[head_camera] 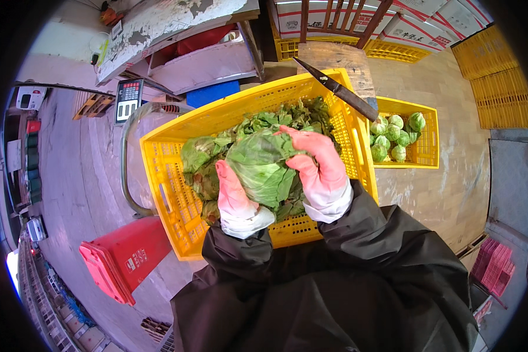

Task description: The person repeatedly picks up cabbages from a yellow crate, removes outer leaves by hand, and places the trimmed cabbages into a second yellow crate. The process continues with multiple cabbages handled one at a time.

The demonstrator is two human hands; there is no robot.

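Between my two gloved hands is a leafy green head of lettuce or cabbage (pixel 262 169), held above a large yellow plastic crate (pixel 158 176). My left hand (pixel 235 189), in a pink glove with a white cuff, presses its near left side. Fingers of my right hand (pixel 319 165), gloved the same way, curl over its right side and outer leaves. Beneath lie more green heads (pixel 200 154) and loose, partly browned leaves (pixel 310 114). A long knife with a dark blade (pixel 314 72) rests across the crate's far right corner, its handle toward the right.
A second yellow crate (pixel 429 132) with several pale green heads (pixel 394 132) stands at the right, beside a wooden chair (pixel 334 57). At the left are a red wheeled bin (pixel 132 255), a curved metal tube (pixel 124 163) and a scale's keypad panel (pixel 128 99).
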